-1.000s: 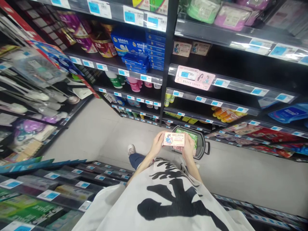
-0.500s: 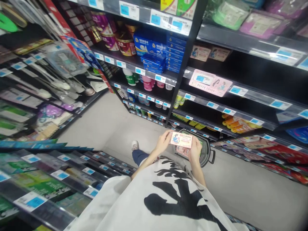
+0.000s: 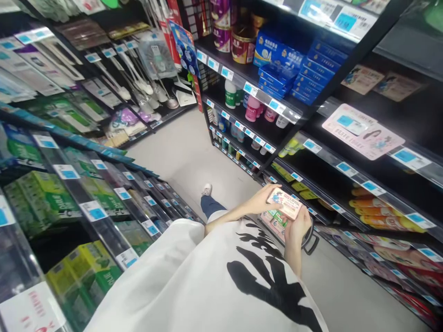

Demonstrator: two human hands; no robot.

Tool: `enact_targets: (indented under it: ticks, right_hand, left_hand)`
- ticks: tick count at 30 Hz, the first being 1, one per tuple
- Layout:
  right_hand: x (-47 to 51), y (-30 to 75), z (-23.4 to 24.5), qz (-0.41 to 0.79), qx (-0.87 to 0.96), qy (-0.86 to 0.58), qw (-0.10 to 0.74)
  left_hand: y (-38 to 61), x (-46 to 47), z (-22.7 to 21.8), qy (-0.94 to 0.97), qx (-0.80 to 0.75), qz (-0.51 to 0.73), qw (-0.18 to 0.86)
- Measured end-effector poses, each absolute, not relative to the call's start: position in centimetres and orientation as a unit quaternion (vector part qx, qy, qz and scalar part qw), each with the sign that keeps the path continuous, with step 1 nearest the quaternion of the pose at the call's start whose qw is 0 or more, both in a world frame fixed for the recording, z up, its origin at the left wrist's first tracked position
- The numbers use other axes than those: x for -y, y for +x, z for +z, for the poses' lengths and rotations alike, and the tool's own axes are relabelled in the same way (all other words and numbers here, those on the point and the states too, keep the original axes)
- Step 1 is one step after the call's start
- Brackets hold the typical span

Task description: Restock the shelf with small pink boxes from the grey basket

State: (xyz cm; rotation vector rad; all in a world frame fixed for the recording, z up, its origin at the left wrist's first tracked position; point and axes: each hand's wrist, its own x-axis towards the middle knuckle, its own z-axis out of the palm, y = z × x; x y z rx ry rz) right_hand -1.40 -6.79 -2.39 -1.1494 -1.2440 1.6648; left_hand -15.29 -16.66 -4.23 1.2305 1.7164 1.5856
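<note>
A small pink-and-white carton (image 3: 286,204) with a cartoon figure and printed characters is held in front of my body. My left hand (image 3: 262,201) grips its left end, with the thumb over the printed face. At the lower right end, the fingers of my right hand (image 3: 298,228) are closed around the carton. Beneath both hands is a dark shopping basket (image 3: 310,243), partly hidden by my arms and shirt. Green and pink packages (image 3: 277,220) lie inside it.
Shelves with blue boxes (image 3: 316,69), bottles (image 3: 253,108) and orange packages (image 3: 377,207) stand ahead and right. Another shelf with green-and-yellow cartons (image 3: 92,265) runs close along my left. Brushes and cleaning tools (image 3: 138,76) hang at the far left. A grey floor (image 3: 180,147) lies between.
The view has swung, so the shelves appear further right and the left shelf shows more. The carton, still in both hands, now looks tilted, its right end lower.
</note>
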Motion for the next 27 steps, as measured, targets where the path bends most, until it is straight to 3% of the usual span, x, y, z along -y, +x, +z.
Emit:
enact_targets:
  ticks: [6, 17, 22, 27]
  right_hand:
    - [5.6, -1.6, -2.7, 0.641, 0.49, -0.449, 0.384]
    - [5.5, -1.3, -1.2, 0.664, 0.474, -0.433, 0.384]
    - [6.6, -0.4, 0.6, 0.722, 0.523, -0.316, 0.324]
    - [7.3, -0.5, 1.3, 0.754, 0.568, -0.216, 0.249]
  left_hand:
    - [-16.3, 14.6, -4.2, 0.545, -0.584, 0.561, 0.217]
    - [-17.0, 13.6, -4.8, 0.553, -0.63, 0.518, 0.172]
    - [-16.4, 14.1, -5.1, 0.493, -0.593, 0.61, 0.181]
    - [-16.0, 15.0, -4.1, 0.401, -0.451, 0.758, 0.247]
